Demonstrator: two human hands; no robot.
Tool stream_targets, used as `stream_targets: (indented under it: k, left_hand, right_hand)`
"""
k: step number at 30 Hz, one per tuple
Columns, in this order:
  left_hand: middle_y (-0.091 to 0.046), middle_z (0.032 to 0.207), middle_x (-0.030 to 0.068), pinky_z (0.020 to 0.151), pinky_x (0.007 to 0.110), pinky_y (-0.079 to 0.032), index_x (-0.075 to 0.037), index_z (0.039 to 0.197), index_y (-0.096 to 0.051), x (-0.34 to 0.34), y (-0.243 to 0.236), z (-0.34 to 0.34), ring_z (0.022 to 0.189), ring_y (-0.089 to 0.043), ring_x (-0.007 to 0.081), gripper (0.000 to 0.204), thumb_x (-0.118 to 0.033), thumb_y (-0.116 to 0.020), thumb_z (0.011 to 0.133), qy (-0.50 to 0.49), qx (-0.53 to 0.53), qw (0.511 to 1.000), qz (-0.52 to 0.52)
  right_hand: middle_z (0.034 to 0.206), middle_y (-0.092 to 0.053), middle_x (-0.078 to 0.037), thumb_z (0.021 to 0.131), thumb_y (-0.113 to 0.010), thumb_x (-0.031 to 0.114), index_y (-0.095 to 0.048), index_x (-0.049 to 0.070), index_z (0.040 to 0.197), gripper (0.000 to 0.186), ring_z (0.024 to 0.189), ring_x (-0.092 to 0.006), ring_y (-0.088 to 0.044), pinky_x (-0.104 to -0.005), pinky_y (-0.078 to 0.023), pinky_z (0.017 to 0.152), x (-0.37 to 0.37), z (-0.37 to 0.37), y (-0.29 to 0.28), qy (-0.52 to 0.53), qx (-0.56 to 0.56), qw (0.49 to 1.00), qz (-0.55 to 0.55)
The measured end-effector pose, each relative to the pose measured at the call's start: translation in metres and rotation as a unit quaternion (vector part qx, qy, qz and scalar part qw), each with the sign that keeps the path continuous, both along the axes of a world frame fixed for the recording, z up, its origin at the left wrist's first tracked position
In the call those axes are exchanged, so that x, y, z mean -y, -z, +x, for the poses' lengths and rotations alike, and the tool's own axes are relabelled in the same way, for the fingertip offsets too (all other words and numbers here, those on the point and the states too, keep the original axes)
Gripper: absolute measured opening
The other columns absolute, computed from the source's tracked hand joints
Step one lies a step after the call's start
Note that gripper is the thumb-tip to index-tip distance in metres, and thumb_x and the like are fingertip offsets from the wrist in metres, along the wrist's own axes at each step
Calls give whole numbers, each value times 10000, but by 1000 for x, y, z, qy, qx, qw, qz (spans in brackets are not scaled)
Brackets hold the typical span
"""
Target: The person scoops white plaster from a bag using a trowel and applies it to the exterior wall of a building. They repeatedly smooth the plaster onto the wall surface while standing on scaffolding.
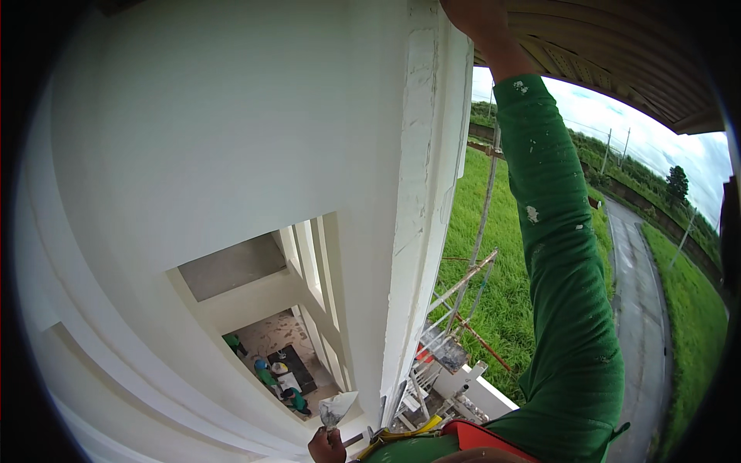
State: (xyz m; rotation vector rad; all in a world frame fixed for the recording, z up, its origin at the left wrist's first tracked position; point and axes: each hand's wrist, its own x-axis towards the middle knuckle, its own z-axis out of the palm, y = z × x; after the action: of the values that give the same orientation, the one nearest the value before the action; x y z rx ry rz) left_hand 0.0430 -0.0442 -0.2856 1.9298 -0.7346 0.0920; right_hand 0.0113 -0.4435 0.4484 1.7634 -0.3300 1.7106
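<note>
My left hand (327, 444) is closed on the handle of a putty knife (337, 409) at the bottom centre; its wide blade carries pale paste. My right hand (475, 19) reaches up to the top of the white wall corner (417, 193), beneath the eave. Its fingers are cut off by the upper edge of the picture, so their grip is hidden. My right forearm, in a green sleeve with white smears, runs down the right side. Rough patches of white coating mark the corner strip.
Scaffolding tubes (463, 293) stand outside the corner, far above grass (478, 224) and a paved path (641, 293). The corrugated eave (617, 46) hangs overhead. Through a wall opening (231, 297), several workers (268, 376) are on a floor far below. A yellow and red harness (471, 436) crosses the lower edge.
</note>
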Motion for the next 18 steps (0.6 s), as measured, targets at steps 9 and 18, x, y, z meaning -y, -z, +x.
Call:
stream_targets:
  k: [9,18]
  left_hand:
    - [-633,751,255,619,505,-480,2,858,-649,3,26,9,688,-596,483,247,-211,-559,946,-17,-46,999,13]
    - [-624,731,260,605,509,-466,5,878,-649,5,30,28,680,-589,481,304,-269,-550,967,-1,-23,1000,15]
  right_hand:
    - [1075,-684,-231,927,-551,261,-640,28,1175,351,985,-423,-650,-510,-517,859,43,32,4,-56,49,996,44]
    - [934,-687,-242,923,-571,335,-669,27,1056,350,898,-438,-658,-512,-524,789,49,-3,79,-94,-35,990,100]
